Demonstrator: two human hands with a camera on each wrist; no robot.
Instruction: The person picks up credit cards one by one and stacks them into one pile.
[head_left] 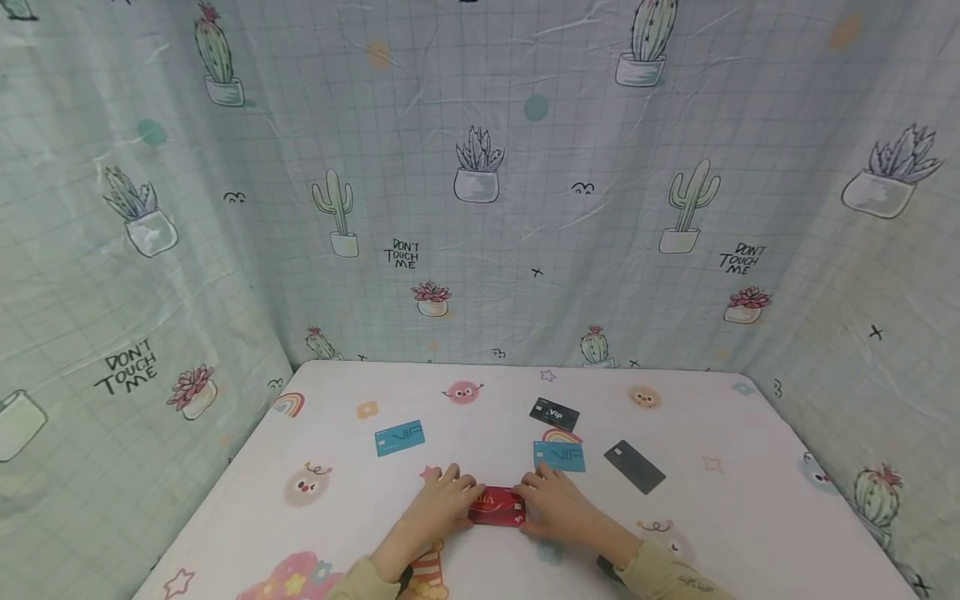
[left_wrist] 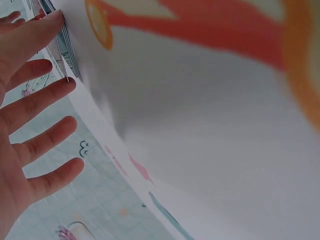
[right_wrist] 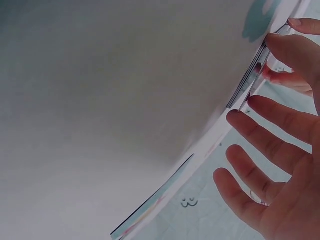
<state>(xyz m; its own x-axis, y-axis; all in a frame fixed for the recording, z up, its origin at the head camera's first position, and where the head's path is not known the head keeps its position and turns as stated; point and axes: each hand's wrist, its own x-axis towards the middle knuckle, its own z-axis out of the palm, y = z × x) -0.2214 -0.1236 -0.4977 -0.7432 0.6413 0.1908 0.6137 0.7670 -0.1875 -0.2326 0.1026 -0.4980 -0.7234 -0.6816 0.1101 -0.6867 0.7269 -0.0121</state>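
A red VIP card [head_left: 497,507] lies face up between both hands at the near middle of the table, its lettering upside down in the head view. My left hand [head_left: 442,500] holds its left end between thumb and fingers. At the right end, my right hand [head_left: 558,504] grips it the same way. Seen edge-on in the left wrist view, a stack of several thin cards [left_wrist: 71,50] sits under the top one, which slants apart from it. The right wrist view also shows this stack [right_wrist: 244,80], with the thumb at one edge and fingertips at the other.
Beyond the hands lie a blue VIP card [head_left: 400,437] at left, a black Vip card [head_left: 555,414], a second blue VIP card [head_left: 558,457] close to the right fingertips, and a dark grey card [head_left: 634,467]. A patterned curtain [head_left: 495,233] surrounds the white printed tabletop [head_left: 360,517].
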